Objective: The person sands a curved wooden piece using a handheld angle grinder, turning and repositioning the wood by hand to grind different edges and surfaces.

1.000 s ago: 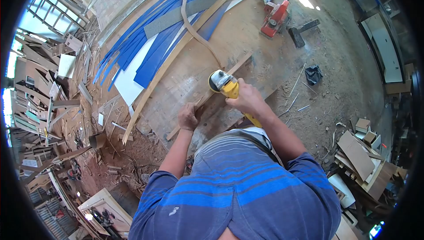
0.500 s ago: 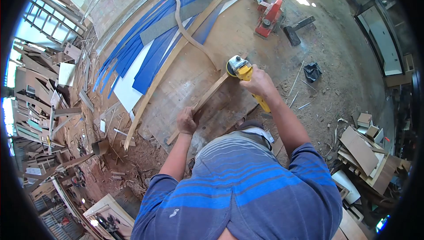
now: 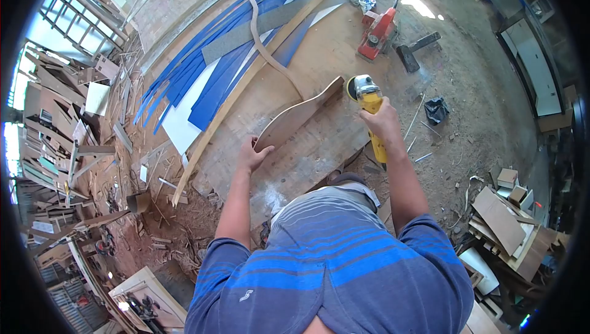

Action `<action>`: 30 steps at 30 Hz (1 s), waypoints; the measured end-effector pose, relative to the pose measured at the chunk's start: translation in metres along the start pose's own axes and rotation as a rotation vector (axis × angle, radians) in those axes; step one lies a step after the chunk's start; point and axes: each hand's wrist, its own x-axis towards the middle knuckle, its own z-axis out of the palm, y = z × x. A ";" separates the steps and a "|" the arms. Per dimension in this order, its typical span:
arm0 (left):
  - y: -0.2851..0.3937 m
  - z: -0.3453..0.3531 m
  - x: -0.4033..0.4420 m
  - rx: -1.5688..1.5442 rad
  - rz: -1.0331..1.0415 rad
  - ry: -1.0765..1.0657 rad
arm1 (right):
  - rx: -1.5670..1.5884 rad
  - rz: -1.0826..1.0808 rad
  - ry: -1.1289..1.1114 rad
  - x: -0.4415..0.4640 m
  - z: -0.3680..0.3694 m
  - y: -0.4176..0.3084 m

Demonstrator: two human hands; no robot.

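Note:
My right hand [image 3: 382,120] is wrapped round a yellow angle grinder [image 3: 370,95] whose round disc faces left. The disc stands just off the far end of a curved wooden board [image 3: 298,115], with a small gap between them. My left hand [image 3: 253,154] grips the near end of that board, thumb on one side. The board is tilted, so its broad face shows, and it is over a plywood worktop [image 3: 307,155]. Behind it lies a thin curved wooden strip [image 3: 263,48].
Blue strips [image 3: 184,75] and a long wooden batten [image 3: 230,97] lie on the left of the worktop. A red power planer [image 3: 376,35] and a hammer [image 3: 413,51] are at the far right. Offcuts [image 3: 504,217] are piled at right; scrap wood [image 3: 58,125] clutters the left.
The board has been turned from its narrow edge to show its broad face. The grinder has moved right, off the board's end. My left hand has shifted its hold slightly.

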 end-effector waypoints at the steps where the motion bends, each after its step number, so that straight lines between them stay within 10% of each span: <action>1: -0.001 -0.001 0.004 0.006 0.006 -0.018 | 0.022 -0.001 0.004 -0.001 -0.001 0.006; 13: 0.020 0.006 0.022 0.040 -0.020 -0.058 | 0.135 0.058 -0.018 -0.006 -0.005 0.041; 23: -0.021 -0.053 -0.021 -0.164 0.139 0.441 | 0.105 0.043 -0.038 0.014 -0.021 0.047; 30: -0.001 -0.103 -0.031 -0.357 -0.265 0.315 | 0.127 -0.073 -0.087 0.044 -0.010 0.048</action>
